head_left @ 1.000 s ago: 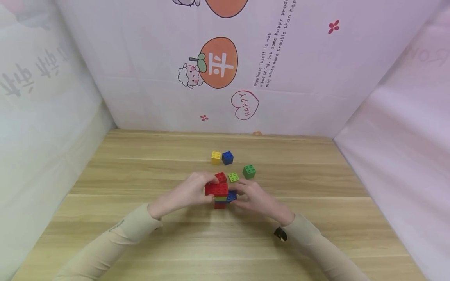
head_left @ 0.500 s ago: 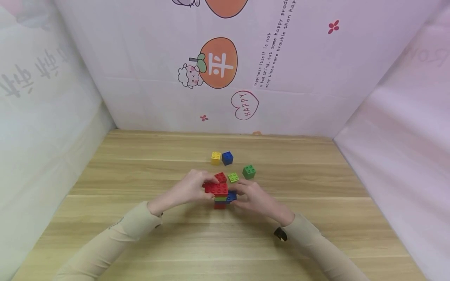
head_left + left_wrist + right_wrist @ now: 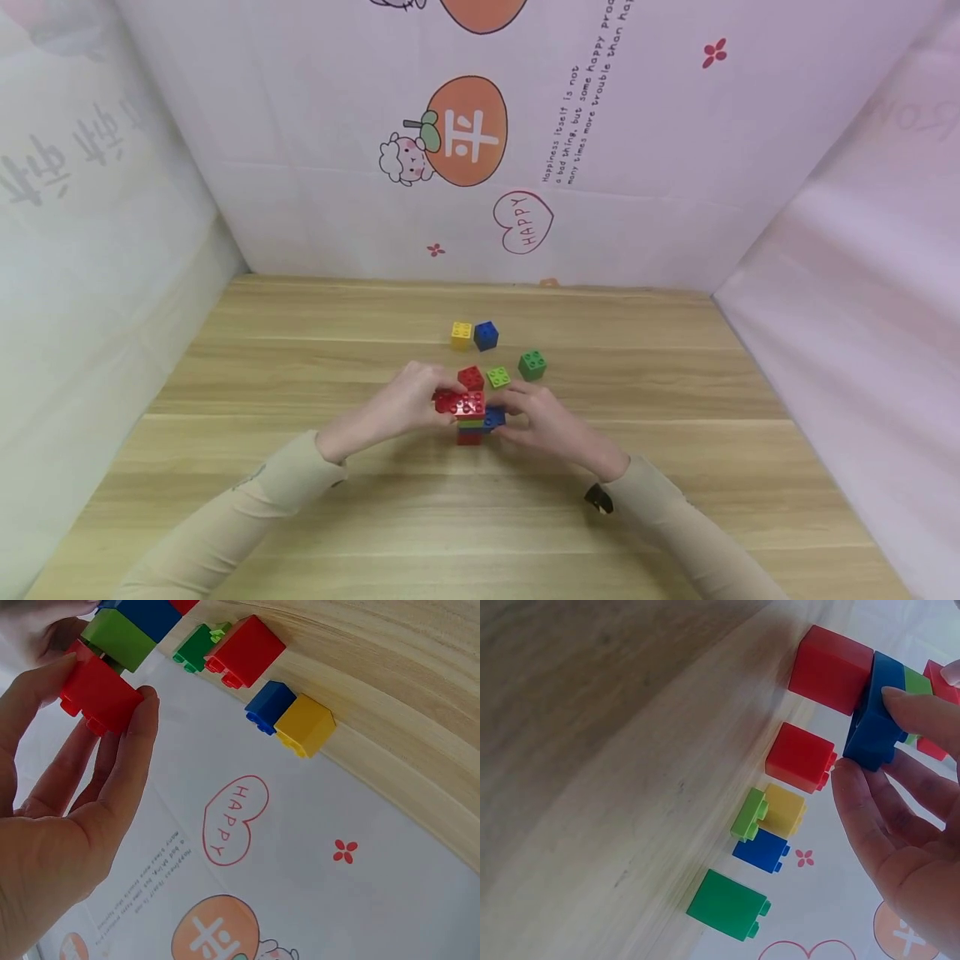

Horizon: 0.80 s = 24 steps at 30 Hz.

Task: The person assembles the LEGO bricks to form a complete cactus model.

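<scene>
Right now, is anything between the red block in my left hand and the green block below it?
Nothing visible. Your left hand holds the red block over the green block, and the left wrist view shows only a narrow gap between them.

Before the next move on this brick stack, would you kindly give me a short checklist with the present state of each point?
1. Left grip pinches the top red brick: ok.
2. Right grip holds the stacked blue brick: ok.
3. Stacked light-green brick sits between the stacked blue brick and the top red brick: ok.
4. Top red brick is centred over the light-green one: not ok, it overhangs toward the left grip.
5. Top red brick is pressed fully down: cannot tell.
6. Loose red brick is apart from the bottom red brick: ok.
</scene>
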Available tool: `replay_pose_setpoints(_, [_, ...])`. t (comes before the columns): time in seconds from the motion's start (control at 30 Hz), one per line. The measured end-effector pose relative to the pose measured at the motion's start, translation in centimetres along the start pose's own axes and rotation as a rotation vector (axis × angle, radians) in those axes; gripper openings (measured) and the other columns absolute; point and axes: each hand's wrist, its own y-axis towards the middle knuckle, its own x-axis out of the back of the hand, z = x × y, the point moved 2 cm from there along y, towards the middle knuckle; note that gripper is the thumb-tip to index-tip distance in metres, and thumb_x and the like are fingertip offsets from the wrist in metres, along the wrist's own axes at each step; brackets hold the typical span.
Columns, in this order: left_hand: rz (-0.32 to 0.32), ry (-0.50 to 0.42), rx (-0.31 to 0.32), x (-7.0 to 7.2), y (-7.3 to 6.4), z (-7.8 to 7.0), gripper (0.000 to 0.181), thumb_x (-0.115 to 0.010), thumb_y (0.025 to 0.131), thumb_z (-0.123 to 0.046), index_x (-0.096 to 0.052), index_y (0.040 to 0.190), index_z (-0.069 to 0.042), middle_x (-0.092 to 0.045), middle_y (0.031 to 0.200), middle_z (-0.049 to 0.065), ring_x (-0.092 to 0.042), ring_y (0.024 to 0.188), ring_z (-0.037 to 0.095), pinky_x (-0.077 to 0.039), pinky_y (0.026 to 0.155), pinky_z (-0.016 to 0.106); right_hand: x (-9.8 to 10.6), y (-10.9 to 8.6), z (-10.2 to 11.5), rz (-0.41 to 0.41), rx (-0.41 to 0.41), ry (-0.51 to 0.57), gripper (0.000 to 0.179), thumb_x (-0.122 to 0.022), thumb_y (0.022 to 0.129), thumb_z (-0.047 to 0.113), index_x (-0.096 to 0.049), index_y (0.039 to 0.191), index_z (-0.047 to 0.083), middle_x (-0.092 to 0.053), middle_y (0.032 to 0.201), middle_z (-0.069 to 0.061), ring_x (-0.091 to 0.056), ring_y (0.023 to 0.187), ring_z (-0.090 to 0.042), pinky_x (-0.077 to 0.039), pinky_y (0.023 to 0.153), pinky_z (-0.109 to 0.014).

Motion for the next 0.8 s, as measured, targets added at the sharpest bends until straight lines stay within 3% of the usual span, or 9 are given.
replay_pose_setpoints(0.27, [0.013,-0.008,0.027,-0.20,-0.03,-0.04,0.040,-0.084,0.075,-0.009,-0.073,0.114,-0.003,-0.073,0.115,0.014,-0.069,0.101,0.023,-0.061,0.079,0.025,-0.07,0.04,0.07,0.008,-0.012,0.002,0.040,-0.077,0.085,0.012,-0.066,0.124,0.007,-0.068,0.123,-0.010,-0.070,0.105,-0.020,-0.060,0.085,-0.024])
replay_pose_setpoints(0.6, [0.028,0.019,0.010,-0.10,0.35,0.32,0.035,-0.081,0.075,-0.009,-0.075,0.109,-0.001,-0.075,0.105,0.013,-0.058,0.081,0.012,-0.045,0.060,0.012,-0.18,-0.05,-0.02,-0.003,-0.003,-0.018,0.040,-0.076,0.086,0.013,-0.066,0.124,0.005,-0.069,0.121,-0.013,-0.071,0.104,-0.020,-0.061,0.084,-0.024])
replay_pose_setpoints(0.8, [0.035,0.021,0.020,-0.28,0.33,0.05,0.038,-0.081,0.076,-0.007,-0.073,0.113,0.001,-0.073,0.109,0.016,-0.064,0.088,0.017,-0.054,0.067,0.017,-0.26,-0.03,-0.08,-0.007,-0.001,-0.021,0.040,-0.077,0.086,0.013,-0.066,0.123,0.005,-0.068,0.121,-0.013,-0.071,0.105,-0.021,-0.061,0.084,-0.025])
